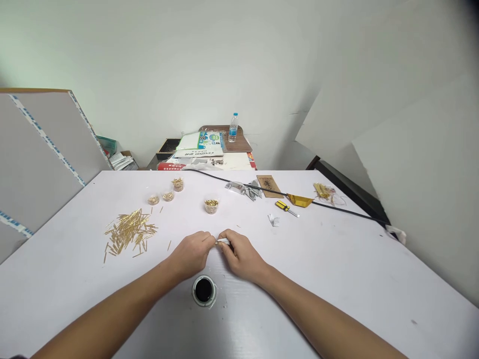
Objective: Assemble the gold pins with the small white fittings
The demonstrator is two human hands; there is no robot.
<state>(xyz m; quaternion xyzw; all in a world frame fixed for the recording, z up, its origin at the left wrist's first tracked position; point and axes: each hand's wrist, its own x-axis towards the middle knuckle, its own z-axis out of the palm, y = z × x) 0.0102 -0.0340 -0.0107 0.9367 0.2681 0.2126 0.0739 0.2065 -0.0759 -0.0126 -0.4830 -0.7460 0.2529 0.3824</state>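
My two hands meet over the middle of the white table, fingertips nearly touching. My left hand is closed in a pinch, with the short end of a thin gold pin showing at its fingertips. Between thumb and fingers, my right hand grips a small white strip; the fingers cover much of it. Whether pin and strip touch, I cannot tell. Just below my hands stands a small round pot with a dark inside. A loose pile of gold pins lies to the left.
Beyond my hands stands a clear cup of small gold parts, with smaller cups farther left. A yellow-black screwdriver, foil pieces and brown card lie right. A black cable crosses the back.
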